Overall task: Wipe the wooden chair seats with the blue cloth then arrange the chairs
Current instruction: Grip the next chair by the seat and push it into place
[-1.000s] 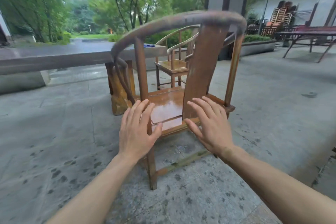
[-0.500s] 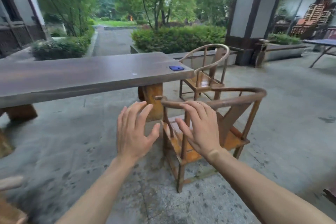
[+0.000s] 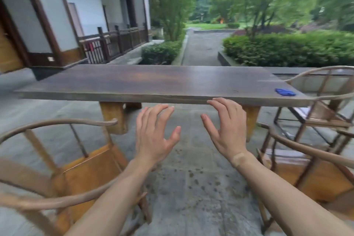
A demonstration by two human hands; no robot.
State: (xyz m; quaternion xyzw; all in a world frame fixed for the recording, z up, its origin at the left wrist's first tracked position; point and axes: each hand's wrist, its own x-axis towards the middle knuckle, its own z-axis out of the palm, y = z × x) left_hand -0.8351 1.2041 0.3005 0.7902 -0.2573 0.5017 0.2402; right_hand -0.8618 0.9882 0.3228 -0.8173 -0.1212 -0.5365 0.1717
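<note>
While hands (image 3: 191, 134) hover spread, crumpled blue cloth (image 3: 285, 92) on smooth table (image 3: 153, 82).

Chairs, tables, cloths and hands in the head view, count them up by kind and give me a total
Wooden chairs: 3: left chair, near right chair, far right chair
Long wooden table: 1
Blue cloth, lying on the table's right end: 1
Bare hands, both empty: 2: left hand, right hand
Total: 7
</note>
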